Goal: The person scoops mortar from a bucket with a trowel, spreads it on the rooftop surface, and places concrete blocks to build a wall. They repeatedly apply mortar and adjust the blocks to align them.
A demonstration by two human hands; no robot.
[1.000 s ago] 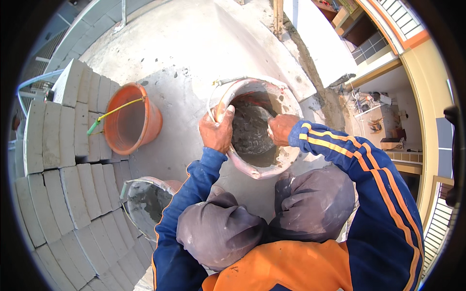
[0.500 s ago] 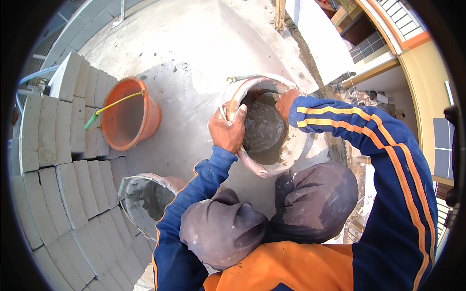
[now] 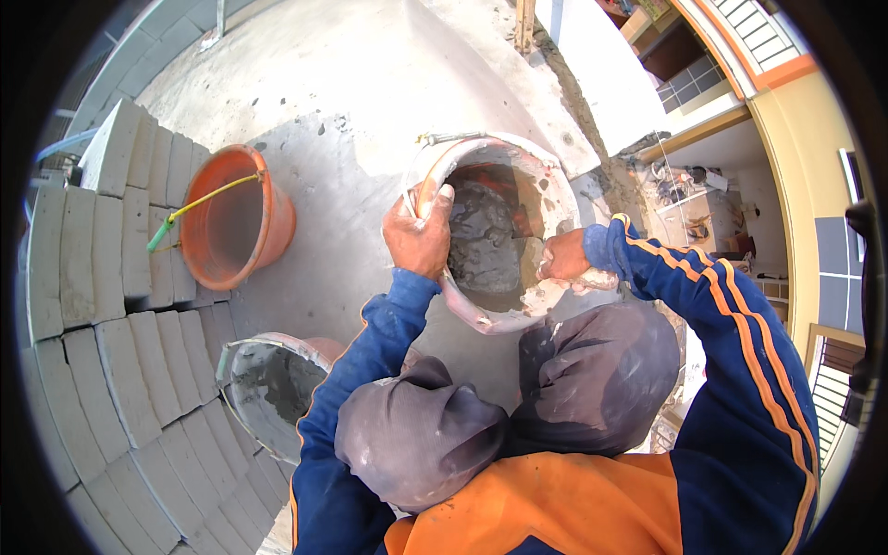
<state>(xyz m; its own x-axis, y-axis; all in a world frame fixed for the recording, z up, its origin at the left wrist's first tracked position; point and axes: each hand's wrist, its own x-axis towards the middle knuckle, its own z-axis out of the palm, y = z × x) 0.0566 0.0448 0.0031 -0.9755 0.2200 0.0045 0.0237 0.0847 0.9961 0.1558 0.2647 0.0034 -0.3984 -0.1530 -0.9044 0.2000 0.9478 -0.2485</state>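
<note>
A mortar-smeared bucket (image 3: 559, 185) stands in front of my bent knees, with wet grey mortar (image 3: 486, 231) inside. My left hand (image 3: 418, 236) is closed on the bucket's left rim, thumb over the edge. My right hand (image 3: 564, 256) is a fist at the right side of the bucket's mouth. What looks like a trowel (image 3: 529, 262) shows its flat, mortar-coated blade beside that fist, against the inner wall; its handle is hidden in my fingers.
An orange bucket (image 3: 282, 227) with a yellow-and-green handle stands to the left. Nearer, another bucket (image 3: 319, 347) holds grey mortar. Stacked grey blocks (image 3: 111, 370) line the left side. A rough trench edge (image 3: 592, 139) and a building wall (image 3: 800, 166) lie right.
My right hand has moved from the bucket's far right inside toward me, to its right rim. The mortar inside looks stirred, and more of the reddish inner wall shows. My left hand still grips the rim.
</note>
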